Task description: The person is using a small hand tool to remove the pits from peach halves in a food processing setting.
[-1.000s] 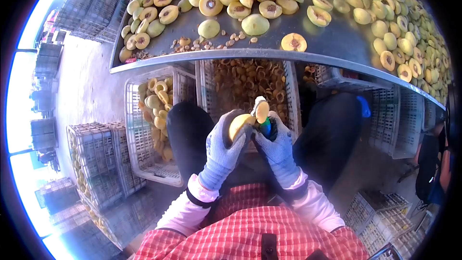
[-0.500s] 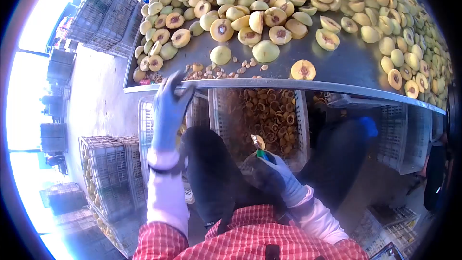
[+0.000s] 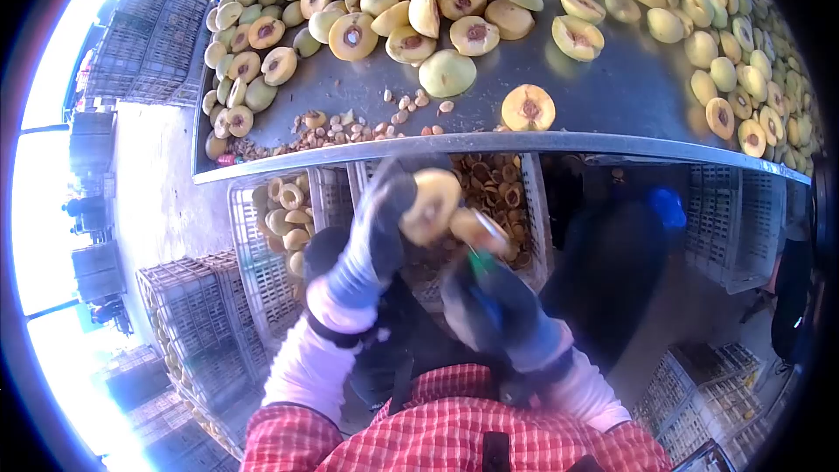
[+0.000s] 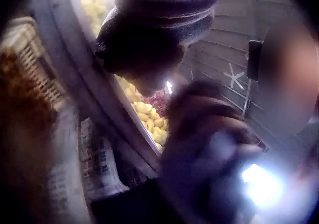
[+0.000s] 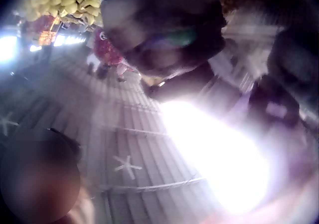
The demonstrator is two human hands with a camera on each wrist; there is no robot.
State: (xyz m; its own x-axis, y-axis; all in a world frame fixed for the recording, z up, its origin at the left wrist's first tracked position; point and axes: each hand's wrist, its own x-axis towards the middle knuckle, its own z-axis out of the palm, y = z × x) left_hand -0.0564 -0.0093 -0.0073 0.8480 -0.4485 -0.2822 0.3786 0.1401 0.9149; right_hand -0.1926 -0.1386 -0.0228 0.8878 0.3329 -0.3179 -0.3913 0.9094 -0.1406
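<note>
One metal surface (image 3: pixel 629 92), heaped with cut fruit (image 3: pixel 664 26), spans the far side; below its near edge sits a crate (image 3: pixel 537 210) of hollow shells (image 3: pixel 505 179). Two gloved hands work above that crate. The left hand (image 3: pixel 384 210), blurred, is farther from the body, its fingers curled round the left side of a half (image 3: pixel 433 207). The right hand (image 3: pixel 489 306) is nearer the body, its fingers wrapped about a tool (image 3: pixel 479 262) with a green handle. So the half lies forward and left of the right fingers, its cut face showing to the head camera. The handle's long axis runs forward from the right hand, slanting left; blur hides the blade's exact angle. At the metal end is a smaller piece (image 3: pixel 468 225), just beside the half; whether they touch cannot be told. Most seems to turn on how that cut face lies to the tool's end.
</note>
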